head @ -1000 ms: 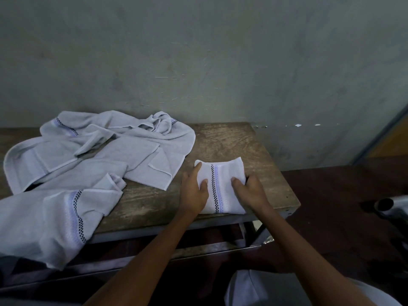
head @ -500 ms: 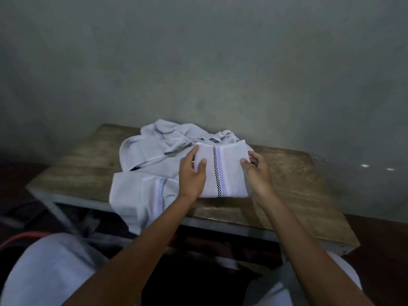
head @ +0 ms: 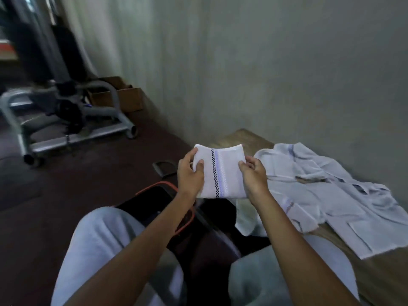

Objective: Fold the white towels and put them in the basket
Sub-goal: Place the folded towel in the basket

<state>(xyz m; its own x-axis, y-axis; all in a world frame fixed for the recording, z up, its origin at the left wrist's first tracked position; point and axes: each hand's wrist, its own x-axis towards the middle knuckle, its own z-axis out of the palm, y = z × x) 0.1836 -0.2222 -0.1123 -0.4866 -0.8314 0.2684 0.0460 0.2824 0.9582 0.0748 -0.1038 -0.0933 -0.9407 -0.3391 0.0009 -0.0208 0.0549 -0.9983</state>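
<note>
Lifted clear of the desk (head: 247, 138) since the earlier frame, the folded towel (head: 220, 173) now hangs in the air over a dark basket with an orange rim (head: 167, 187), and the view has swung left. Left hand (head: 190, 175) grips the towel's left edge, thumb on the upper face, remaining fingers (head: 187, 156) curled behind. Right hand (head: 254, 176) pinches the right edge in the same manner, its fingers (head: 250, 160) closed on the cloth. Towel held flat, its checkered and blue stripe running midway between the two sets of fingers. Basket sits below the fingers, between the person's knees; its interior is dark and contents cannot be told. Unfolded towels (head: 331, 195) lie heaped on the desk, right of the right fingers, one corner drooping over the desk's near edge.
</note>
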